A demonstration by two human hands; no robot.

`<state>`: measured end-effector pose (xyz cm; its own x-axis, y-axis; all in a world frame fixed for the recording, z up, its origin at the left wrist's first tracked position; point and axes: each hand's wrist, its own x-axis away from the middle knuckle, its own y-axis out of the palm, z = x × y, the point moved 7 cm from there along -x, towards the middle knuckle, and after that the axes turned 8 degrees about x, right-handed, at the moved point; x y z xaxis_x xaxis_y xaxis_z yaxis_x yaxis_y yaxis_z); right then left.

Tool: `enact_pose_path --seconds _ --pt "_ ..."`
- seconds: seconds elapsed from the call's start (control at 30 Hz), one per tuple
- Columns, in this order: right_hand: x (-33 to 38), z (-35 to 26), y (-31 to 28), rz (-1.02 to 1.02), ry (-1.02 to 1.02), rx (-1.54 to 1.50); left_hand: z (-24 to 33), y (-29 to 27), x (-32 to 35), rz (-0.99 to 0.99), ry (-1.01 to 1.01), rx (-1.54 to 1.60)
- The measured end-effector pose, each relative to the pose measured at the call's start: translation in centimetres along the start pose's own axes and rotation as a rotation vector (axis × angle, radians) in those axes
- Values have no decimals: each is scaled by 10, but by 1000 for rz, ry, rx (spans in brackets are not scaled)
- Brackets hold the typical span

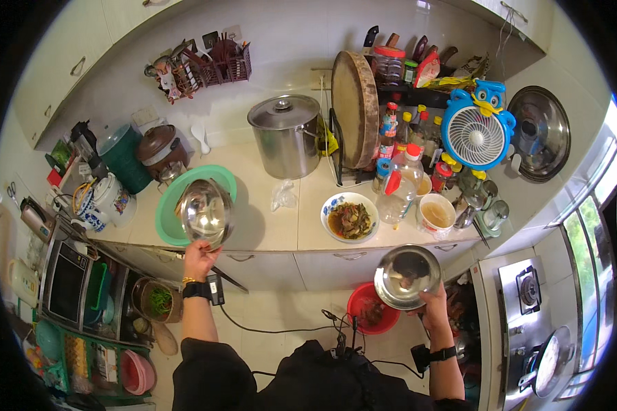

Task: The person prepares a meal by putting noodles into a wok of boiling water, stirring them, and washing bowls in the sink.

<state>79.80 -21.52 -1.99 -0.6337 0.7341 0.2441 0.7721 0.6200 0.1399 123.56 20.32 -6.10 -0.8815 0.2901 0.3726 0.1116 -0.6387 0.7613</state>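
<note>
My left hand (200, 260) is closed on the rim of a shiny metal bowl (210, 212), tilted over the right side of a green plastic basin (168, 218) on the counter. What lies in the basin is mostly hidden behind the bowl. My right hand (432, 305) grips the edge of a second metal bowl (399, 291), in front of the counter's edge. A dark patch shows inside it; whether that is food or a reflection I cannot tell. Below and left of this bowl, a red basin (360, 327) with something brownish in it stands on the floor.
A plate of cooked food (349, 218), a lidded steel pot (284, 144), a large clear bottle (403, 185) and a white tub (437, 215) stand on the counter. A round chopping board (355, 109) leans upright behind. At right are a blue fan (476, 133) and a stove (517, 301).
</note>
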Motion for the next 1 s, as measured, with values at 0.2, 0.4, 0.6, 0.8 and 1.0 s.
enact_pose_path --seconds 0.2,0.4,0.6,0.8,1.0 --pt "-43 23 90 -380 97 47 38 -65 0 201 -119 -318" --pt "-71 67 202 -743 292 73 -32 27 36 -89 -314 -566" --pt "-71 76 225 -625 324 68 -62 61 1 -58 -198 -691" --pt "-75 88 230 -558 441 44 -96 48 -63 -126 -415 -325" --pt "-76 92 252 -531 474 -33 -111 70 -103 -186 -419 -187"
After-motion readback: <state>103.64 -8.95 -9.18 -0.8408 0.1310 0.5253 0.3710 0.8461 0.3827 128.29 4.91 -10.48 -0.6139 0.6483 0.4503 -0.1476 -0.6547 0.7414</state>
